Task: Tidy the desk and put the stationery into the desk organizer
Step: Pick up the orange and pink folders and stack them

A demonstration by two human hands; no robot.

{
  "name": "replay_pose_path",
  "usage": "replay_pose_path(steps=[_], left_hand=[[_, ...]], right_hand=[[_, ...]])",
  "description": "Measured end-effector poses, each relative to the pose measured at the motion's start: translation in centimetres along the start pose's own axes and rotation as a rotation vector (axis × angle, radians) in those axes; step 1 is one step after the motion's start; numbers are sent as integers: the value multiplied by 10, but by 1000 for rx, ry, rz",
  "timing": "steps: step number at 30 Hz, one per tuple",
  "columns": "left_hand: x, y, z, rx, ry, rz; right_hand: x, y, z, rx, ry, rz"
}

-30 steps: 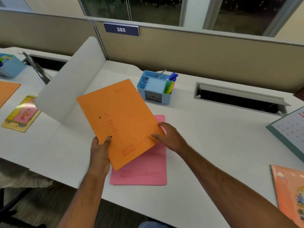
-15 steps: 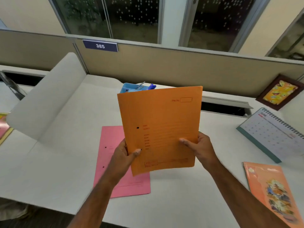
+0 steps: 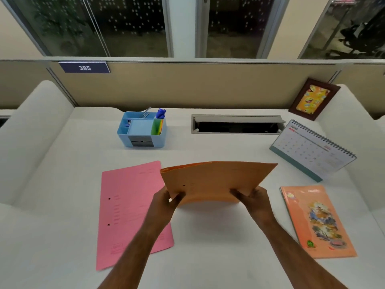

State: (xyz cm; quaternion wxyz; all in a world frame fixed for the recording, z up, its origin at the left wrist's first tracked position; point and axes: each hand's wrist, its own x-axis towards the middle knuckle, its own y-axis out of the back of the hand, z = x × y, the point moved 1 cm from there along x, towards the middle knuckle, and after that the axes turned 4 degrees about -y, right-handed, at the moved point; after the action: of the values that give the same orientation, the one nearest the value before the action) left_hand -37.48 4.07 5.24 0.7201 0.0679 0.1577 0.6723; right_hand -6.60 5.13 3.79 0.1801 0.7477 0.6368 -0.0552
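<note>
Both hands, left (image 3: 166,200) & right (image 3: 255,198), pinch the orange folder (image 3: 216,180) by its near edge, tilted flat, prob. to stack on the pink one (image 3: 129,207).

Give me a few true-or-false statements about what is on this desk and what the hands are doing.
1. Both hands, left hand and right hand, hold the orange folder. True.
2. The pink folder stands upright in the blue organizer. False: it lies flat on the desk, in front of the organizer.
3. A desk calendar stands to the right of the orange folder. True.
4. The framed picture lies flat beside the illustrated book. False: it leans against the back partition, far behind the book.
5. The organizer holds nothing. False: blue pens stick out of it.
</note>
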Motion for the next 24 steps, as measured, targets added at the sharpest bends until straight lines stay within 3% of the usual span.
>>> replay_pose_path(steps=[9, 12, 16, 21, 24], left_hand=[[1, 27, -30, 178, 68, 160], [-9, 55, -60, 316, 192, 259], [-20, 96, -91, 602, 504, 408], [-33, 120, -111, 721, 678, 346], [-35, 119, -117, 719, 756, 395]], right_hand=[[9, 1, -4, 22, 46, -142], [10, 1, -3, 28, 24, -196], [8, 1, -2, 36, 7, -166], [7, 3, 6, 32, -14, -112], [8, 8, 15, -28, -21, -96]])
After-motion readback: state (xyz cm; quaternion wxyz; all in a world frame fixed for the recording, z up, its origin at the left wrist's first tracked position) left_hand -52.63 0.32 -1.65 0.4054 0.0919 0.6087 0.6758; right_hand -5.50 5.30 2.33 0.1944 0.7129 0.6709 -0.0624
